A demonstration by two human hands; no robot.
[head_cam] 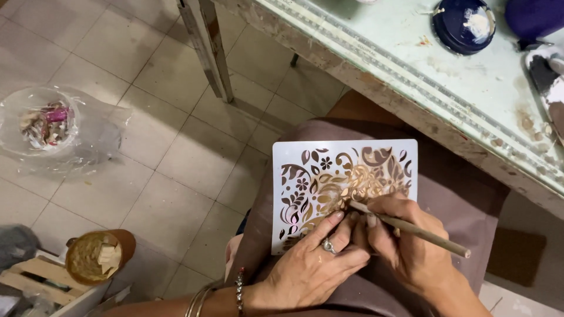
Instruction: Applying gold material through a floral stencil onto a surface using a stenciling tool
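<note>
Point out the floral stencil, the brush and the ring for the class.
Floral stencil (pixel 346 154): head view, upper white border.
Brush (pixel 426 233): head view, middle of wooden handle.
Ring (pixel 328 247): head view, band on left hand finger.

Both hands (pixel 352 246) meet low, left flat, right fingers pinched.

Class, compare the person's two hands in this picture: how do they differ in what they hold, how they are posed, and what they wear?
1. The right hand grips a thin brush; the left hand holds nothing.
2. The left hand lies flat, fingers pressing the floral stencil; the right hand is curled round the brush.
3. The left hand wears a ring and bracelets; the right hand shows none.

Both rest on the stencil in the lap.
</note>
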